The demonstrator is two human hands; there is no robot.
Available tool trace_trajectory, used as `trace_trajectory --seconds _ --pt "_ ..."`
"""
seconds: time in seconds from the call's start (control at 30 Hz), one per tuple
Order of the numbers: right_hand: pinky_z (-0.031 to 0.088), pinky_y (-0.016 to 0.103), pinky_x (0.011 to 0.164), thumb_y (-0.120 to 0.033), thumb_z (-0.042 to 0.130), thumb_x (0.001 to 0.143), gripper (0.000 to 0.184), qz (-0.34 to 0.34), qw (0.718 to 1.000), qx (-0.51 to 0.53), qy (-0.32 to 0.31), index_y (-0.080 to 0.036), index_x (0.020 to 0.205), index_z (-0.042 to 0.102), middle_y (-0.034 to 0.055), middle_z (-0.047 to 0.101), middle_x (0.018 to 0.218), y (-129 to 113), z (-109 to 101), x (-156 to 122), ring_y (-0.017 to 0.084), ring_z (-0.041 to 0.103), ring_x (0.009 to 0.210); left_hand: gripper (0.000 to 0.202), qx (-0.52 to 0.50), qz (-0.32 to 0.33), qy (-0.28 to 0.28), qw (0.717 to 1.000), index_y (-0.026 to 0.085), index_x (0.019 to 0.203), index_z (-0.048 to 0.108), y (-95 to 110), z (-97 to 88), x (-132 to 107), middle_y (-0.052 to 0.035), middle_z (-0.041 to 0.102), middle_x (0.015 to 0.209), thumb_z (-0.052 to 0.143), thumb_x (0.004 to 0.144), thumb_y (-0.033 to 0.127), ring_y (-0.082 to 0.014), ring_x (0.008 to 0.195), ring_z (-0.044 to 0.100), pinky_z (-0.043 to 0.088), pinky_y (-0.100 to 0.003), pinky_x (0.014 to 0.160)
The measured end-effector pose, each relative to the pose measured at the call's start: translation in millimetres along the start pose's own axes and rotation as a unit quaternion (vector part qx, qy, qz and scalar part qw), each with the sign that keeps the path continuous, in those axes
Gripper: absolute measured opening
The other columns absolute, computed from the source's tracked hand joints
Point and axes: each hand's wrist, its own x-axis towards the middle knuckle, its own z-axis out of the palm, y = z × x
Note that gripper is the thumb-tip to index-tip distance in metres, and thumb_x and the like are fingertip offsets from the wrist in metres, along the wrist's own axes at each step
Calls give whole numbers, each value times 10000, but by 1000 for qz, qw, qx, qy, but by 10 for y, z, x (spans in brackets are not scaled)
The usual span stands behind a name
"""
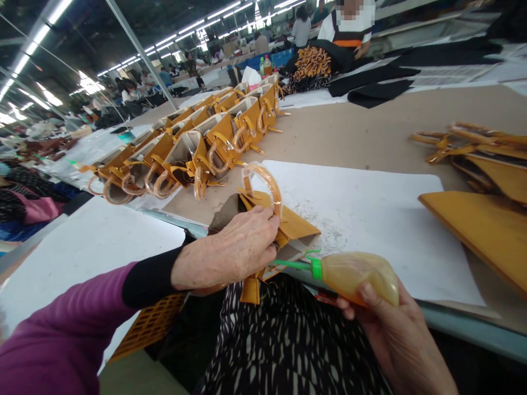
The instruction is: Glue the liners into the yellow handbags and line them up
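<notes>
My left hand (230,249) is closed on a mustard-yellow handbag (294,222) at the near table edge, by the base of its plastic-wrapped round handle (265,184). The bag lies tilted with its grey lining showing. A squeeze glue bottle (354,274) with yellowish contents and a green nozzle is gripped in my right hand (395,323). Its long green tip points into the bag's opening, and the end is partly hidden near my left fingers. A yellow strap end (250,289) hangs below my left hand.
Several similar bags (222,137) stand in rows at the table's far left. Flat yellow bag pieces (477,225) lie at right. White paper (362,203) covers part of the table. Black material (379,90) and a person (346,35) are at the back. An orange crate (150,323) sits below left.
</notes>
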Motion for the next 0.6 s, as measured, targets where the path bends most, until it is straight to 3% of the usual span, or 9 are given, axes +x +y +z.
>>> trace_trajectory --seconds 0.3,0.5,0.6 --pt "456 213 456 -357 746 693 373 14 999 9 -28 -198 995 595 42 641 808 -45 24 -46 120 541 538 193 -3 8 20 1000 153 1021 488 -43 86 14 -85 526 1074 422 876 262 -216 975 477 414 -371 878" --pt "463 215 459 -367 762 666 403 -6 1000 1 10 -196 994 603 37 639 799 -46 -76 -19 122 543 538 168 -3 15 34 999 162 999 483 -74 141 25 -66 519 1040 440 867 257 -205 957 477 409 -368 875" --pt "465 229 462 -358 767 660 421 4 1000 0 -1 -201 1010 593 43 641 820 -40 -35 -18 126 548 536 151 -2 10 35 999 165 974 487 -74 147 37 -62 521 1017 448 859 255 -205 936 480 419 -364 845"
